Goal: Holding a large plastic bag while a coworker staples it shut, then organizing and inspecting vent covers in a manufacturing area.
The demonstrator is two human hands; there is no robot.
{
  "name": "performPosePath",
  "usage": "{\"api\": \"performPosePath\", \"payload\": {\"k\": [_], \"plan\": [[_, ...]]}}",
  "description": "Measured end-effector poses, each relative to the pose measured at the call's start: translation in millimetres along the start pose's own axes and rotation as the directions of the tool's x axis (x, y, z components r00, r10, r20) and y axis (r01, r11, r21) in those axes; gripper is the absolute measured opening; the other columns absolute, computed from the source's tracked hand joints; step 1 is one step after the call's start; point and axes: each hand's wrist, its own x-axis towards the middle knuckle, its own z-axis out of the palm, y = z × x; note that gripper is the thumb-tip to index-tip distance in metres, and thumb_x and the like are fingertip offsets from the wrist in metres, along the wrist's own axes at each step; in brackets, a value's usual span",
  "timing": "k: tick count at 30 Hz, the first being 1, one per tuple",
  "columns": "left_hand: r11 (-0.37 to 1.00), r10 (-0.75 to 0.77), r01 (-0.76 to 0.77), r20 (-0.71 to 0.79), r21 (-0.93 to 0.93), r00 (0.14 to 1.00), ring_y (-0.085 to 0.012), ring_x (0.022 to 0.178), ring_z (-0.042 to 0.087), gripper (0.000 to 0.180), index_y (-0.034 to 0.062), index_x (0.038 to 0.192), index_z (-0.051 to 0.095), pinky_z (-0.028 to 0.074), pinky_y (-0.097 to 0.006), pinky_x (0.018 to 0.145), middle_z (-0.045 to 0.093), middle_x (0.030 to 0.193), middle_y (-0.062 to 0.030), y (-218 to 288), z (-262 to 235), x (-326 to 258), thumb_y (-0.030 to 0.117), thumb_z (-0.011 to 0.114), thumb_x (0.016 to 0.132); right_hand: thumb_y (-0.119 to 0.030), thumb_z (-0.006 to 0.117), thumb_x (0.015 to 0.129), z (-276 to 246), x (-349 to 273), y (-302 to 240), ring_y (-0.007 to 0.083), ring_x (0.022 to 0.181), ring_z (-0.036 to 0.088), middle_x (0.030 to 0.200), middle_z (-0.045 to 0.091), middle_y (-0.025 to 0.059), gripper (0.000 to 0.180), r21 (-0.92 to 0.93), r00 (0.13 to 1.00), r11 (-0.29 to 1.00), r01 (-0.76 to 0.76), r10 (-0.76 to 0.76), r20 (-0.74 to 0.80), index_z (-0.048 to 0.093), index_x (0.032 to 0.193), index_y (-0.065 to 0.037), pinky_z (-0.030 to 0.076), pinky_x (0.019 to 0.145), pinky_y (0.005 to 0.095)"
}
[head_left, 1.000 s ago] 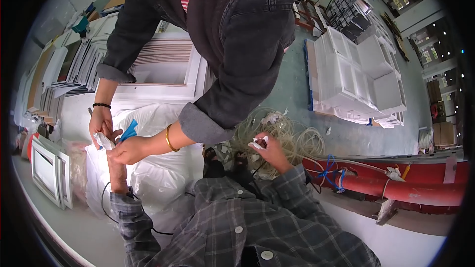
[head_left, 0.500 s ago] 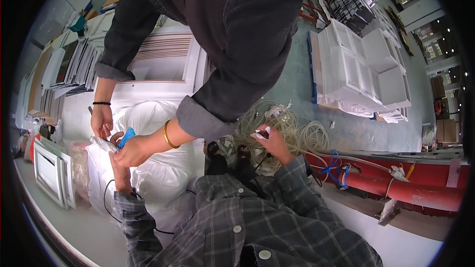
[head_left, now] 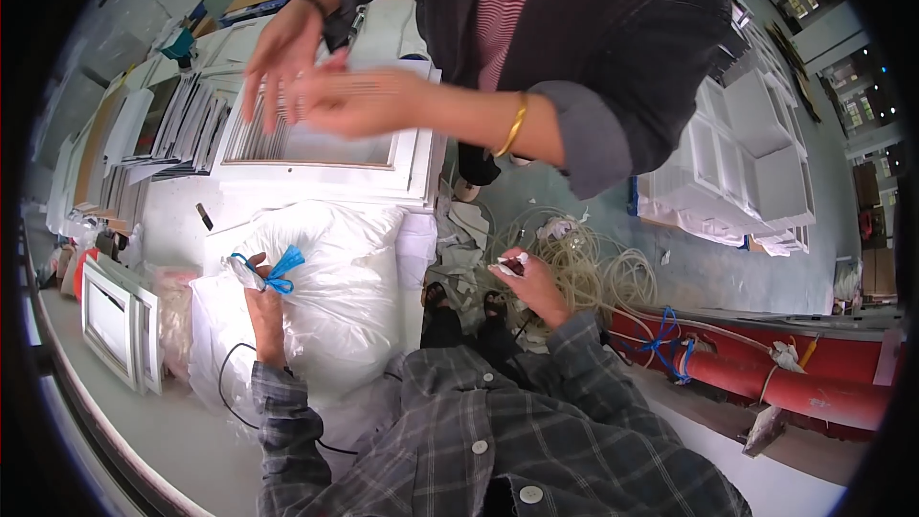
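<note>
Sack [head_left: 349, 311], white and plump, lies ahead of the person and to the left; its gathered neck points leftward, bound with a blue tie [head_left: 280, 270], and its body spreads to the right of the left hand [head_left: 265, 306], clearly the nearer; those fingers curl closed round the neck, tips partly hidden, the tie just beside the thumb; the right hand [head_left: 538, 289], well apart, curls about a crumpled white scrap [head_left: 504, 268]; a co-worker's hands [head_left: 369, 101], blurred, hang beyond the sack, over a white slatted frame [head_left: 325, 175]; pale hose [head_left: 622, 278] lies rightward.
</note>
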Motion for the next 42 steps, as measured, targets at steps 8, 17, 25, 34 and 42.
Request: {"api": "performPosePath", "payload": {"k": [8,17,25,34,42], "plan": [[0.978,-0.127,0.106,-0.111,-0.177,0.986,-0.0075,0.074,0.045,0.047,-0.0006,0.126,0.054,0.037,-0.026,0.070,0.051,0.085,0.0021,23.1,-14.3,-0.7,0.030,0.070,0.093,-0.028,0.085,0.084,83.0,44.0,-23.3,0.0145,0.071,0.057,0.088,0.064,0.0065,0.046,0.113,0.993,0.990,0.083,-0.073,-0.094,0.057,0.109,-0.002,0.052,0.068,0.0329],[0.945,-0.124,0.047,-0.222,-0.322,0.967,-0.0061,0.068,0.038,0.026,0.0030,0.116,0.059,0.030,-0.025,0.061,0.047,0.083,0.0045,24.3,-43.1,2.2,0.014,0.068,0.094,-0.036,0.079,0.086,120.0,76.2,-13.7,0.0291,0.084,0.071,0.090,0.072,0.0154,0.044,0.040,0.994,0.994,-0.106,0.107,-0.035,0.067,0.105,0.001,0.054,0.074,0.0389],[0.934,-0.080,-0.049,-0.342,-0.353,0.936,-0.0063,0.066,0.037,0.018,0.0039,0.113,0.059,0.030,-0.026,0.060,0.046,0.082,0.0042,9.7,-93.0,7.4,0.000,0.063,0.095,-0.028,0.075,0.090,101.3,39.8,-29.8,0.0289,0.080,0.069,0.088,0.071,0.0169,0.033,0.046,0.995,0.998,-0.034,0.029,0.093,0.066,0.102,0.001,0.053,0.072,0.0388],[0.929,-0.127,-0.019,-0.367,-0.370,0.921,-0.0070,0.065,0.034,0.011,0.0070,0.107,0.059,0.029,-0.026,0.061,0.046,0.082,0.0047,16.4,-110.1,5.2,0.003,0.063,0.097,-0.023,0.074,0.093,57.2,-1.6,-35.6,0.0237,0.074,0.063,0.083,0.067,0.0158,0.029,0.097,0.995,0.995,-0.029,0.020,0.099,0.062,0.102,0.003,0.050,0.069,0.0379],[0.962,-0.104,0.014,-0.320,-0.273,0.942,-0.0069,0.067,0.035,0.019,0.0046,0.112,0.058,0.030,-0.026,0.061,0.048,0.086,0.0033,36.8,-75.1,21.4,0.007,0.065,0.095,-0.018,0.071,0.094,20.4,-26.5,-41.2,0.0163,0.070,0.057,0.077,0.061,0.0106,0.021,0.094,0.999,0.995,0.023,-0.026,0.035,0.062,0.100,0.001,0.047,0.066,0.0340]]}}
